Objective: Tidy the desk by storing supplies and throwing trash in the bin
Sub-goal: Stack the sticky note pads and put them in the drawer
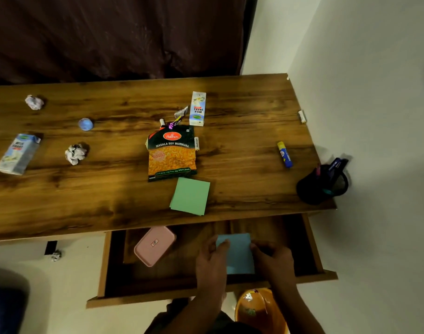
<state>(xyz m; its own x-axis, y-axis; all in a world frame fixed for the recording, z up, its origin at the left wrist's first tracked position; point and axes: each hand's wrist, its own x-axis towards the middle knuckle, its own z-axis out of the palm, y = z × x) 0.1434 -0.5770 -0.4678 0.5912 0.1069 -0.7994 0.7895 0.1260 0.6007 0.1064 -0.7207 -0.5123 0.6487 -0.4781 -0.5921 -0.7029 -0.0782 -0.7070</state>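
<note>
Both my hands are inside the open drawer (102,266) below the desk front. My left hand (212,263) and my right hand (275,260) hold a blue paper pad (238,255) by its two sides, low in the drawer. A pink lidded box (154,245) lies in the drawer to the left. On the desk (242,150) lie a green paper pad (190,196), a snack packet (172,153), two milkshake cartons (197,108) (16,154), two crumpled paper balls (34,101) (75,153), a candy wrapper (178,118) and a glue stick (285,154).
A black mesh pen holder (322,184) with pens stands at the desk's right front corner. A blue round object (85,124) lies on the left part of the desk. An orange bin (260,312) sits on the floor under the drawer. Another paper ball (56,255) lies on the floor. Wall to the right.
</note>
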